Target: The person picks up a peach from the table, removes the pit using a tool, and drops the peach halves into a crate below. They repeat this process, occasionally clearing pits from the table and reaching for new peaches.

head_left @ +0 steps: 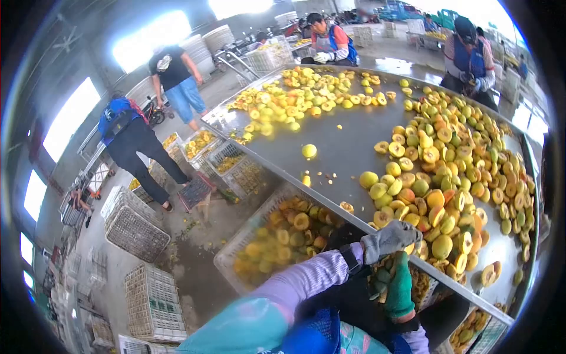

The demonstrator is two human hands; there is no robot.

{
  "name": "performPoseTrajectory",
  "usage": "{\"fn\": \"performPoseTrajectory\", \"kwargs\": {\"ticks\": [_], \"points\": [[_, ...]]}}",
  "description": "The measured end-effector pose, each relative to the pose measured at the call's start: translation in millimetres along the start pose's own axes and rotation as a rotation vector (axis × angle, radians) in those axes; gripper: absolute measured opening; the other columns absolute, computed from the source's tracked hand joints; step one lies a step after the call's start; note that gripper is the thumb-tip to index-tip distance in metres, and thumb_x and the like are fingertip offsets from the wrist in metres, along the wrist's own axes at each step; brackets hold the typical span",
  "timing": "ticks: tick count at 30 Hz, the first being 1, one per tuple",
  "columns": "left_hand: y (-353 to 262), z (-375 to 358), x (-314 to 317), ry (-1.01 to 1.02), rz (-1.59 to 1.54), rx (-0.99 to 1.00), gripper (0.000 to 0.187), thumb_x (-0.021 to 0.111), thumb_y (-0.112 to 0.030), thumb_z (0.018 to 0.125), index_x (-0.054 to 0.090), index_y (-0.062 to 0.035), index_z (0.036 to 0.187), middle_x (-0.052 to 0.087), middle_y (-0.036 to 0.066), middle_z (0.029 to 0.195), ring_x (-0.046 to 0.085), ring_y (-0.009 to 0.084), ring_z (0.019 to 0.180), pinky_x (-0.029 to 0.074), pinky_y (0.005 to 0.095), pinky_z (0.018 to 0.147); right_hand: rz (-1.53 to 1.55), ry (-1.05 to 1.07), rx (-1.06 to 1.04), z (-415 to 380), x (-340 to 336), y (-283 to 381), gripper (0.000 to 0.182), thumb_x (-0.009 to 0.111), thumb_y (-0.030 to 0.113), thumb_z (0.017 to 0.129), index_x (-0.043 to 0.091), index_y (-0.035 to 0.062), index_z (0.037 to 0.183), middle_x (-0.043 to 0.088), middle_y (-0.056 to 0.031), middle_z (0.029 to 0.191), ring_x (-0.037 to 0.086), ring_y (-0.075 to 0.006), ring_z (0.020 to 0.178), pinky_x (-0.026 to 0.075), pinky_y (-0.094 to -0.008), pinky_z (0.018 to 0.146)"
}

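Table edge (277, 169) runs ten to four; bare metal (348, 144) at eleven o'clock. Fruit (442, 246) at one, halves facing mixed ways. My left hand (391, 241), right hand (400, 289) close together; grip unclear.

open lane: mid tabletop (348, 138), between heaps | obstacles: right fruit heap (460, 171), far fruit heap (295, 97), near rim (295, 178)

Round, smooth-skinned yellow-green fruits (430, 154), many halved with orange-yellow flesh exposed, lie heaped on the grey metal bench (348, 138).
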State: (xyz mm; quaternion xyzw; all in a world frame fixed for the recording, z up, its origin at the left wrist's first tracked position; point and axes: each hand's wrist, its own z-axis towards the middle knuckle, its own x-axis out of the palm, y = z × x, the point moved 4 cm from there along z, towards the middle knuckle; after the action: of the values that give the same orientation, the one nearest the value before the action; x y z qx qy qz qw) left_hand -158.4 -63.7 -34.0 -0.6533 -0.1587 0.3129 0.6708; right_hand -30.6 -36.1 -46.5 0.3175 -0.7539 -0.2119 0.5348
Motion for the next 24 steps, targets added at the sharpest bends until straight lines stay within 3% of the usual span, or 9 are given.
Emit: {"fn": "performPoseTrajectory", "kwargs": {"ticks": [4,7,10,13,16,17,20,23,24], "points": [[7,7,7,-0.197,0.729,0.612,0.01,0.058,-0.017,0.088,0.064,-0.0087,0.089,0.066,0.01,0.077,0.068,0.0274,0.074,0.051,0.0372,0.061,-0.028,-0.082,-0.037,7,-10,-7,0.036,0.047,0.055,0.098,0.052,0.0207,0.086,0.038,0.0062,0.056,0.037,-0.0099,0.042,0.032,-0.0249,0.038],[21,19,16,0.012,0.972,0.64,0.009,0.058,-0.016,0.084,0.064,-0.011,0.089,0.066,0.009,0.078,0.067,0.0301,0.072,0.05,0.0401,0.061,0.08,-0.047,0.006,-3,-4,3,0.035,0.047,0.053,0.098,0.053,0.0203,0.086,0.041,0.0057,0.059,0.039,-0.0092,0.043,0.034,-0.0244,0.038],[-10,15,20,-0.055,0.971,0.548,0.008,0.059,-0.015,0.08,0.064,-0.0137,0.086,0.065,0.006,0.075,0.067,0.0281,0.073,0.05,0.0392,0.06,0.274,0.087,0.094,-9,-2,7,0.037,0.045,0.052,0.099,0.053,0.0176,0.088,0.042,0.0048,0.06,0.039,-0.0086,0.043,0.034,-0.0226,0.038],[-7,13,19,-0.041,0.892,0.61,0.01,0.06,-0.014,0.079,0.064,-0.0124,0.088,0.066,0.008,0.076,0.067,0.028,0.074,0.051,0.0387,0.062,0.001,-0.068,-0.065,-14,11,12,0.036,0.045,0.051,0.1,0.051,0.0179,0.088,0.04,0.0058,0.059,0.037,-0.0074,0.042,0.031,-0.0209,0.036],[-14,12,14,0.14,0.921,0.614,0.016,0.06,-0.013,0.079,0.065,-0.0068,0.093,0.064,0.014,0.077,0.065,0.0324,0.075,0.05,0.0395,0.066,0.29,0.175,0.07,-11,2,9,0.036,0.042,0.051,0.101,0.05,0.0181,0.087,0.037,0.0065,0.058,0.035,-0.0071,0.042,0.03,-0.0215,0.037],[-20,11,13,0.063,0.877,0.635,0.015,0.06,-0.013,0.079,0.066,-0.0069,0.092,0.064,0.014,0.077,0.065,0.0321,0.075,0.05,0.0391,0.067,0.423,0.261,0.132,-14,9,12,0.037,0.042,0.051,0.101,0.049,0.0182,0.087,0.037,0.0066,0.058,0.035,-0.0069,0.042,0.029,-0.0218,0.036],[-33,1,10,-0.068,0.727,0.587,0.014,0.061,-0.015,0.079,0.067,-0.0071,0.089,0.065,0.012,0.08,0.066,0.0301,0.079,0.051,0.0366,0.069,-0.074,-0.059,-0.097,-5,-2,9,0.038,0.04,0.052,0.101,0.05,0.0185,0.087,0.035,0.0075,0.057,0.032,-0.0062,0.04,0.028,-0.0231,0.034],[-31,4,14,0.169,0.898,0.684,0.017,0.061,-0.016,0.079,0.068,-0.0068,0.091,0.065,0.011,0.081,0.066,0.0279,0.078,0.051,0.035,0.07,0.343,0.179,0.148,-16,4,11,0.039,0.04,0.053,0.101,0.051,0.0185,0.087,0.034,0.0082,0.057,0.031,-0.0054,0.039,0.027,-0.023,0.033],[-28,8,13,0.165,0.748,0.47,0.016,0.061,-0.017,0.081,0.067,-0.0062,0.091,0.065,0.01,0.08,0.066,0.0266,0.076,0.051,0.0344,0.069,0.331,0.185,0.142,-14,0,10,0.039,0.039,0.053,0.101,0.051,0.0185,0.087,0.033,0.0082,0.056,0.031,-0.0057,0.039,0.027,-0.0231,0.033]]}}
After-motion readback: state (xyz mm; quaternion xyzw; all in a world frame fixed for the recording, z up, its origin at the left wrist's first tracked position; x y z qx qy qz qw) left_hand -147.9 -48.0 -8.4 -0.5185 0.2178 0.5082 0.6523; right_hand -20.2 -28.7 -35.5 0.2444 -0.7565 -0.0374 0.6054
